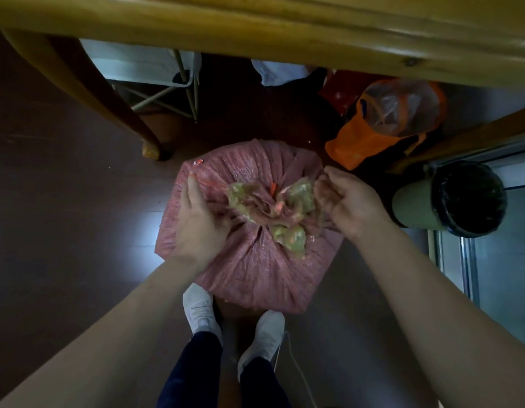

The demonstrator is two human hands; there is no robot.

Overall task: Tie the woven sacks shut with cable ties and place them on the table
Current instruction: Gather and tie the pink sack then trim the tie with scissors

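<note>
On the dark floor: pink woven sack, just beyond the person's white shoes, on the near side of the wooden table. Mouth gathered at top, with the greenish clear liner bunched out. The left hand clenches the gathered neck from the left, thumb along the fabric. The right hand is at the liner's right edge, fingers curled; blurred, cannot tell if grasping. Far right: orange bag, dark bin
</note>
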